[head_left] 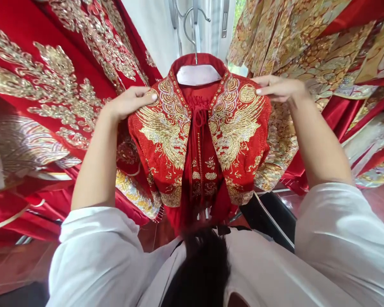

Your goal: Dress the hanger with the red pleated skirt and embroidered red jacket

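A red jacket [200,140] with heavy gold embroidery hangs in front of me on a white hanger [198,73] with a metal hook. My left hand [131,101] grips the jacket's left shoulder, thumb on top of the cloth. My right hand [279,88] rests on the right shoulder with fingers closed over its edge. The jacket's front is open, with a red tie cord down the middle. Both my arms are raised, in white short sleeves.
More red and gold embroidered garments [51,98] hang close on the left, and others [322,64] on the right. A white wall or window frame [211,25] stands behind the hanger. A dark object [268,217] sits low on the reddish floor.
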